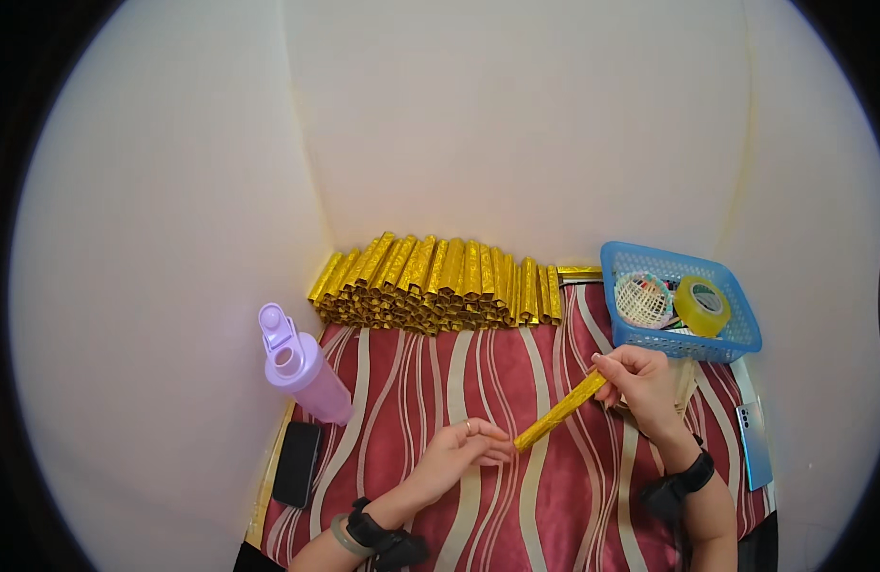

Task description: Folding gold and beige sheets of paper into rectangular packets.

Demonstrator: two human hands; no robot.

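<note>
Handling step apparently ongoing: right hand (640, 381) is grasping a slim, shiny gold, paper-like tube (561, 412) right of lower centre, left hand (454, 456) is hovering released beside its end, next move likely needing gentle pressure.

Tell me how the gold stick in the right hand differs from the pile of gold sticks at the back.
The held gold stick is a single piece, while the pile has dozens stacked in layers. The held gold stick slants from the right hand toward the left hand; the pile lies near the back wall, in no hand. Both are shiny gold, long and narrow in their pieces.
</note>
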